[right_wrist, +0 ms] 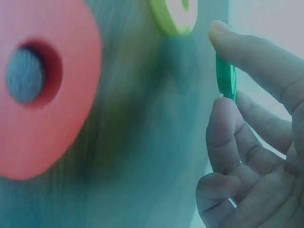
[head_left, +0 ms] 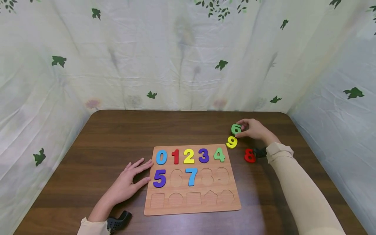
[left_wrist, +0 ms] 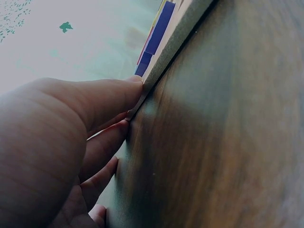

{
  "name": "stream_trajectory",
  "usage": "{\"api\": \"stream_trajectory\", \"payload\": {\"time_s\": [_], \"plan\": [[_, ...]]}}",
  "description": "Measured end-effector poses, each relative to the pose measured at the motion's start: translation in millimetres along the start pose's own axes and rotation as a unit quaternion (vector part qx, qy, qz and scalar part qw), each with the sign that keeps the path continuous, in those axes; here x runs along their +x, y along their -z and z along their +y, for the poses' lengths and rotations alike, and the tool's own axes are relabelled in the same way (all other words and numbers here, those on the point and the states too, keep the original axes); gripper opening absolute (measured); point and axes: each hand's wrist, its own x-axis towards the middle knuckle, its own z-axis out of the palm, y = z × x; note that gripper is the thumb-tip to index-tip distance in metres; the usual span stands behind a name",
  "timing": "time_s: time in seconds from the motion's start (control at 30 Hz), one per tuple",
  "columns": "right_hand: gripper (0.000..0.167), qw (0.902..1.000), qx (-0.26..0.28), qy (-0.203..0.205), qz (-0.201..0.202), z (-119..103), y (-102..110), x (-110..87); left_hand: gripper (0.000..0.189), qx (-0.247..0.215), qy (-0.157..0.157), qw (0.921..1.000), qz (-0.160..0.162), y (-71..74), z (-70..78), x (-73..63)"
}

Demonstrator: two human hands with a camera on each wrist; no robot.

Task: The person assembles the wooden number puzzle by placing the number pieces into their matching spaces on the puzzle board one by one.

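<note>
My right hand [head_left: 256, 130] pinches a green number 6 [head_left: 233, 129] between thumb and fingers over the far right of the table. The piece [right_wrist: 226, 76] shows edge-on in the right wrist view. Just below it lies a yellow number 9 [head_left: 235, 143], near the board's top right corner. A red number 8 [head_left: 250, 155] lies beside the right wrist. The wooden number board [head_left: 192, 209] holds 0 to 4 in its top row. Below them sit a purple 5 [head_left: 159, 179] and a blue 7 [head_left: 192, 177]. My left hand [head_left: 126, 183] touches the board's left edge with extended fingers.
The second row shows bare outlines beside the 5 and 7, and the bottom row has several shape outlines [head_left: 176, 198]. A brown wooden table [head_left: 117, 130] carries everything. Pale leaf-patterned cloth [head_left: 182, 58] hangs behind and at both sides. Dark devices [head_left: 119, 222] sit at the wrists.
</note>
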Motion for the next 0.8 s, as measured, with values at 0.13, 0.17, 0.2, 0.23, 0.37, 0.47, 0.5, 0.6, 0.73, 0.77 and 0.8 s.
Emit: {"api": "stream_trajectory", "payload": {"time_s": [0.13, 0.17, 0.2, 0.23, 0.37, 0.47, 0.5, 0.6, 0.73, 0.77, 0.8], "plan": [[0.063, 0.9997, -0.002, 0.021, 0.008, -10.6, -3.1, -5.6, 0.056, 0.000, -0.002, 1.0000, 0.002, 0.3, 0.0, -0.1], [0.063, 0.9996, 0.000, 0.027, 0.009, -14.0, -4.4, -7.2, 0.056, 0.000, -0.002, 1.0000, 0.002, 0.3, 0.0, -0.2], [0.062, 0.9994, 0.001, 0.032, 0.009, -17.5, -5.9, -8.8, 0.056, 0.000, -0.002, 1.0000, 0.003, 0.2, -0.1, -0.3], [0.062, 0.9993, 0.005, 0.036, 0.010, -21.5, -7.4, -10.7, 0.056, 0.000, -0.002, 1.0000, 0.003, 0.1, -0.1, -0.4], [0.060, 0.9986, 0.014, 0.050, 0.011, -37.0, -13.3, -18.2, 0.055, 0.000, -0.003, 1.0000, 0.003, -0.7, -0.3, -0.7], [0.061, 0.9979, 0.017, 0.062, 0.012, -47.9, -17.4, -23.4, 0.055, 0.000, -0.003, 1.0000, 0.003, -0.7, -0.4, -0.8], [0.062, 0.9976, 0.018, 0.066, 0.011, -51.4, -19.0, -24.8, 0.055, -0.001, -0.004, 1.0000, 0.003, -0.5, -0.2, -0.8], [0.062, 0.9969, 0.020, 0.077, 0.005, -61.6, -22.9, -28.8, 0.055, -0.002, -0.009, 1.0000, 0.003, 0.0, -0.2, -0.7], [0.062, 0.9951, 0.012, 0.098, -0.003, -75.4, -27.3, -35.3, 0.054, -0.003, -0.013, 0.9999, 0.005, 0.6, 0.2, -0.7], [0.062, 0.9945, 0.010, 0.104, -0.004, -78.8, -28.3, -37.3, 0.054, -0.004, -0.013, 0.9999, 0.005, 0.8, 0.4, -0.7], [0.062, 0.9938, 0.008, 0.111, -0.004, -81.7, -29.6, -39.0, 0.054, -0.004, -0.013, 0.9999, 0.006, 0.8, 0.4, -0.8]]}}
